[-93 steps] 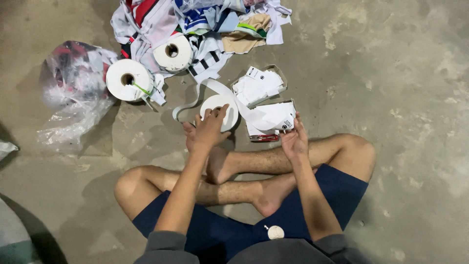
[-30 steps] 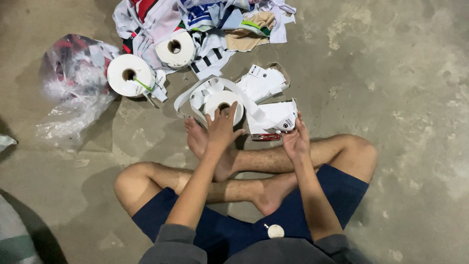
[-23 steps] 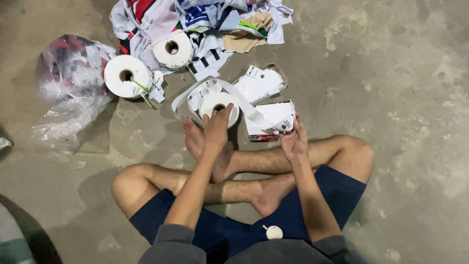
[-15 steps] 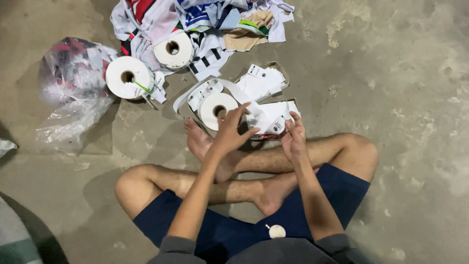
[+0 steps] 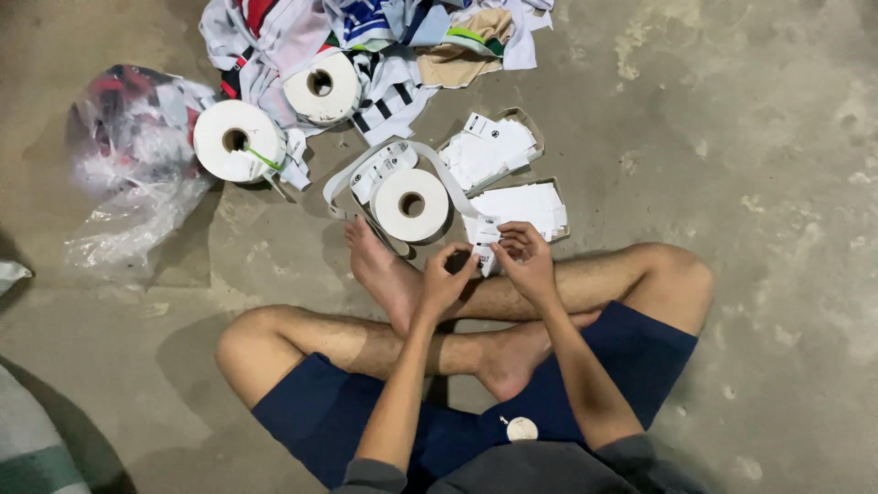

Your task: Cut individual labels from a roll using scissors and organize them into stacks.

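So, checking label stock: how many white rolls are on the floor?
3: one by the plastic bag at, one on the clothes, one before the feet. More may be hidden.

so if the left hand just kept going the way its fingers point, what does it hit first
Probably the label strip that both the left hand and right hand pinch. Beyond it lies the stack of cut labels in its shallow tray. Depth is hard to judge from above.
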